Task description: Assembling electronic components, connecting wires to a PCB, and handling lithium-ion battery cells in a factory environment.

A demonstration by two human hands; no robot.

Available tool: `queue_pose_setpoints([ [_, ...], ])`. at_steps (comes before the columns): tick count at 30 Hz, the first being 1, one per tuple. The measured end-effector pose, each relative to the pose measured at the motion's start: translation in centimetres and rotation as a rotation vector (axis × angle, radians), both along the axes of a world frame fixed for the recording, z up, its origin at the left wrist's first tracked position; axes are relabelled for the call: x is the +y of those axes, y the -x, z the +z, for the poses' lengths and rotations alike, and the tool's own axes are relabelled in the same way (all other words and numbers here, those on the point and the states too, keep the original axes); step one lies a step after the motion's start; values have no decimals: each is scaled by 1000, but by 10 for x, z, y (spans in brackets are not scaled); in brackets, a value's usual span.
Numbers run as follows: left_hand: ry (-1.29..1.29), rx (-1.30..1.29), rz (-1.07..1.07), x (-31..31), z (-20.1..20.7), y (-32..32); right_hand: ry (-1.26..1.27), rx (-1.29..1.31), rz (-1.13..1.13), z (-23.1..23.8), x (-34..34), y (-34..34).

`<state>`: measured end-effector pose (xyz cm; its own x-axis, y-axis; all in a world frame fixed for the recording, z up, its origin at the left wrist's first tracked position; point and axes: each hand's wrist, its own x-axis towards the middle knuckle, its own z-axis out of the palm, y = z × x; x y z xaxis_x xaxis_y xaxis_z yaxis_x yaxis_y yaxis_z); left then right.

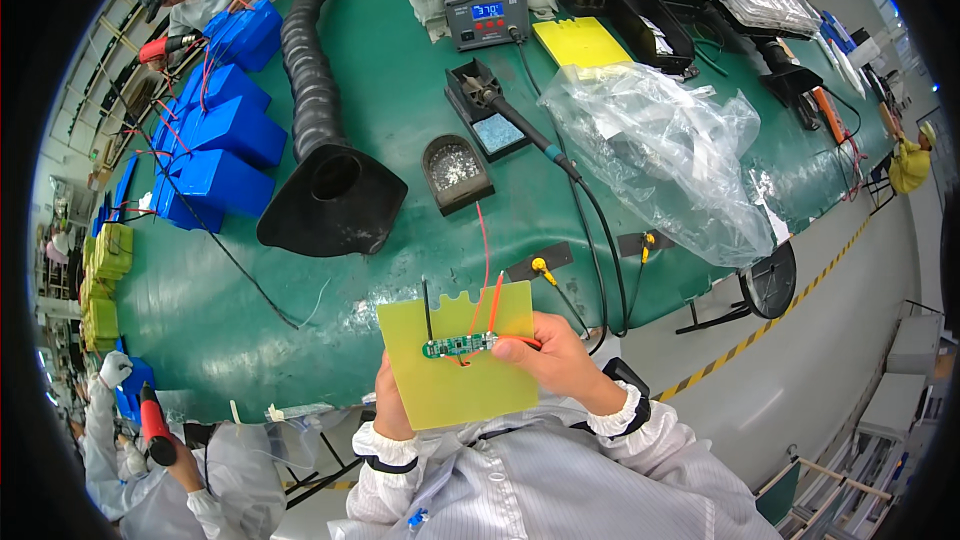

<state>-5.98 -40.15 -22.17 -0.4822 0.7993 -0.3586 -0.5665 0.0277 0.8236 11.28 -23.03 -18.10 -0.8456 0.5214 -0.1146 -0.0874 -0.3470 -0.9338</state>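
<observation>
Above my lap I hold a square yellow-green insulating board [420, 340] with small notches in its top edge. My left hand [391, 402] grips its left edge; most of those fingers are hidden behind it. On the right edge, my right hand [568, 365] is closed, with the thumb in front by the end of a small green circuit board [455, 346]. That circuit board lies across the yellow-green board. A black wire [426, 305] and a thick red wire [496, 302] rise from it, and red-orange wire runs under my right thumb.
A soldering iron [525, 125] rests in its holder, beside a tip-cleaning tray [455, 168] and a soldering station [487, 18]. A black fume hose [335, 190], blue battery packs [215, 180] and a clear plastic bag [660, 150] lie on the green bench. Co-workers hold red heat guns at left.
</observation>
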Motion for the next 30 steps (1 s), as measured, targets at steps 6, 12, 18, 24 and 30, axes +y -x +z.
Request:
queue_pose_setpoints([
  [6, -20, -49, 19, 6, 14, -4, 45, 25, -32, 2, 0, 3],
  [12, -91, 369, -223, -9, -7, 1, 18, 55, 37, -4, -4, 6],
  [18, 45, -84, 105, 23, 41, 1, 56, -35, -39, 2, 1, 8],
  [24, -21, 79, -124, 2, 28, 27, -13, -64, -42, -7, 11, 9],
  [30, 147, 566, -132, 12, 23, 25, -332, -262, -27, -7, 36, 11],
])
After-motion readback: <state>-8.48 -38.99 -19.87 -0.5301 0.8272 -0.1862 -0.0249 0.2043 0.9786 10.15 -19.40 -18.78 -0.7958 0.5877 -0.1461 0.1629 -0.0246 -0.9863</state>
